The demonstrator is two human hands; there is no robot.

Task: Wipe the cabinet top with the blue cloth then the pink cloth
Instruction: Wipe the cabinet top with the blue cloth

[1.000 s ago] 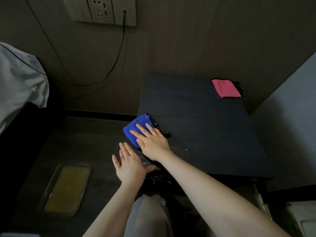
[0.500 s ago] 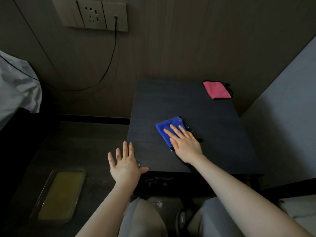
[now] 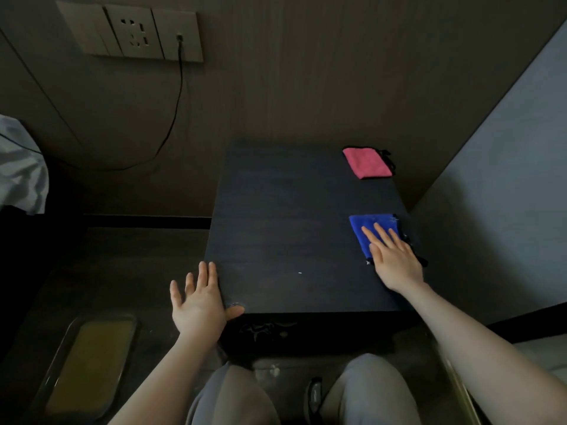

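Observation:
The dark cabinet top (image 3: 288, 228) fills the middle of the view. A folded blue cloth (image 3: 366, 227) lies near its right edge. My right hand (image 3: 394, 260) presses flat on the cloth with fingers spread, covering its near half. A folded pink cloth (image 3: 366, 163) rests at the far right corner, untouched. My left hand (image 3: 199, 297) is open at the cabinet's near left corner, thumb touching the front edge, holding nothing.
A wall socket panel (image 3: 135, 33) with a black cable (image 3: 175, 118) hangs on the wall behind. A yellowish tray (image 3: 89, 360) lies on the floor at the left. White bedding (image 3: 21, 167) is at the far left. A grey wall (image 3: 506, 191) borders the cabinet's right side.
My right hand has slid the blue cloth from the cabinet's left edge across to its right edge. My left hand has stayed at the near left corner.

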